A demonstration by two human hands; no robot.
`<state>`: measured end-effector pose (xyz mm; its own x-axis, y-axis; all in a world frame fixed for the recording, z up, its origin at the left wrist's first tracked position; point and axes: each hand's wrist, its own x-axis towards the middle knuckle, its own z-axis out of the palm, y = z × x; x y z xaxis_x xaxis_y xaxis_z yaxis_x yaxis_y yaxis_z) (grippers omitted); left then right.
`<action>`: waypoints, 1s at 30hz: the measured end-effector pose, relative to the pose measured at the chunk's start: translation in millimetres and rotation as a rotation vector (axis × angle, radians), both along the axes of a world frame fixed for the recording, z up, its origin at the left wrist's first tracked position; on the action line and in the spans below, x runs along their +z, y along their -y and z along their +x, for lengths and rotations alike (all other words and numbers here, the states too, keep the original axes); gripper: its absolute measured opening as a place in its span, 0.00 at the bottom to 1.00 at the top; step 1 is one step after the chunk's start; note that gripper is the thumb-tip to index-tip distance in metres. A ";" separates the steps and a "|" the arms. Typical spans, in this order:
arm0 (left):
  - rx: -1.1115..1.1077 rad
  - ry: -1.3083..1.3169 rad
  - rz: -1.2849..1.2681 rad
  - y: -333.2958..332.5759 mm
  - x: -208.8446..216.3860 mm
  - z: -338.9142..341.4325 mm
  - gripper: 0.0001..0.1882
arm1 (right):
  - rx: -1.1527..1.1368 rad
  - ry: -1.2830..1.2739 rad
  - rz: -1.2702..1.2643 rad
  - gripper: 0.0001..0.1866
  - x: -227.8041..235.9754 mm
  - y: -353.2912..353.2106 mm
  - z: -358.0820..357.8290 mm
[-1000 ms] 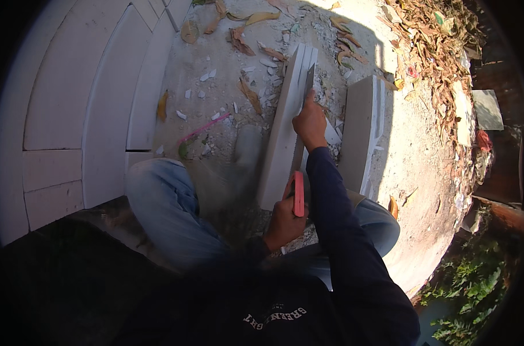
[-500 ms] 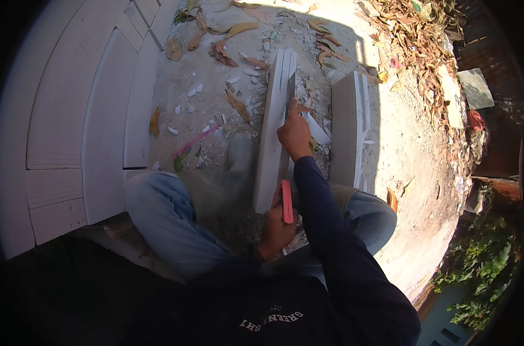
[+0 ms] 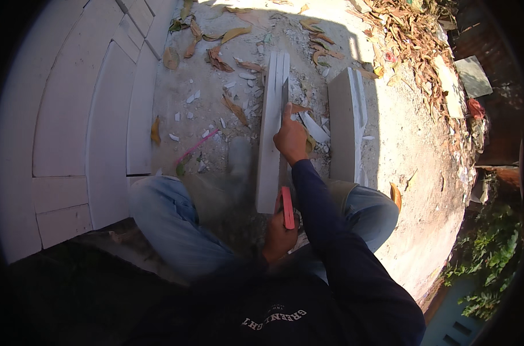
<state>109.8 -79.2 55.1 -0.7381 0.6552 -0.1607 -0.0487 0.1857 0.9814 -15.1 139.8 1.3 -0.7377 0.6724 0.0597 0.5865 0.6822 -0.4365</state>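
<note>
A long grey-white block (image 3: 267,138) with grooves along its top lies lengthwise in front of me, its near end between my knees. Along its right side runs the metal blade of a handsaw with a red handle (image 3: 288,209). My left hand (image 3: 279,235) is closed around that handle, close to the block's near end. Farther up, my right hand (image 3: 292,139) rests at the blade against the block, index finger stretched along the metal and the other fingers curled. Part of the blade is hidden by this hand and its sleeve.
A second grey-white block (image 3: 343,127) stands to the right. Stacked pale blocks (image 3: 109,127) form a wall on the left. White chips (image 3: 194,96), dry leaves (image 3: 237,108) and a pink strip (image 3: 197,144) litter the dusty ground. More leaves pile up at the far right.
The saw handle and both hands have shifted slightly toward me along the block. The whole view has also moved a little; both grips look the same.
</note>
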 end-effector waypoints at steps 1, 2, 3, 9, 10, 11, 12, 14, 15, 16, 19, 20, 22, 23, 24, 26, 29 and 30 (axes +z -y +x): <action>-0.016 0.016 0.017 -15.5 -3.5 -11.1 0.05 | 0.001 -0.032 0.047 0.46 -6.9 -13.2 -5.2; -0.029 0.025 0.033 -25.3 -3.1 -17.7 0.05 | 0.005 -0.059 0.061 0.46 -13.4 -20.2 -7.4; -0.015 -0.013 0.042 -28.0 0.6 -15.5 0.04 | 0.006 -0.085 0.078 0.46 -19.6 -26.4 -7.5; -0.056 0.097 -0.041 35.4 31.3 19.8 0.06 | -0.007 0.119 -0.126 0.46 19.8 38.6 26.3; -0.066 0.140 -0.049 31.7 37.6 18.1 0.06 | -0.028 0.123 -0.134 0.46 20.1 39.5 33.0; -0.073 0.182 -0.059 25.3 43.1 14.1 0.06 | -0.026 0.109 -0.115 0.45 16.7 33.8 30.6; -0.080 0.225 -0.069 18.2 45.6 10.0 0.06 | 0.004 0.089 -0.072 0.46 12.1 22.4 23.4; -0.075 0.199 0.017 5.1 41.7 10.7 0.06 | 0.046 0.062 0.002 0.48 4.3 3.2 16.7; -0.069 0.180 0.066 0.8 38.1 10.5 0.06 | 0.046 0.074 0.002 0.48 4.8 -0.7 16.8; -0.053 0.095 0.092 -0.6 27.5 13.0 0.06 | 0.046 0.089 0.005 0.48 7.4 -3.6 19.9; -0.025 -0.006 0.094 11.5 13.4 22.6 0.06 | 0.040 0.106 0.013 0.48 12.7 19.6 31.7; -0.038 0.064 0.059 27.0 25.2 24.9 0.06 | 0.036 0.100 0.022 0.47 15.2 30.0 32.1; -0.054 0.112 0.006 48.7 31.3 28.3 0.06 | 0.007 0.170 -0.073 0.47 27.4 55.5 41.4; -0.068 0.094 -0.005 54.7 31.4 29.8 0.06 | -0.016 0.209 -0.120 0.47 32.6 60.8 43.4; -0.080 0.075 -0.017 56.8 31.4 28.5 0.06 | -0.015 0.182 -0.110 0.47 31.0 58.5 39.7; -0.047 0.094 0.074 46.8 1.8 27.1 0.07 | -0.021 0.138 -0.085 0.47 20.7 48.4 37.3; -0.023 -0.001 0.121 20.3 -16.5 20.5 0.07 | -0.007 0.073 0.050 0.48 5.2 24.1 11.5; -0.021 -0.052 0.123 11.6 -18.1 17.2 0.07 | -0.013 0.058 0.066 0.48 3.9 14.5 11.7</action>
<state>127.0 -90.8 37.0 -0.7296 0.6827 -0.0400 0.0058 0.0647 0.9979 -3.4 125.3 5.2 -0.7328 0.6776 0.0622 0.6181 0.7010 -0.3558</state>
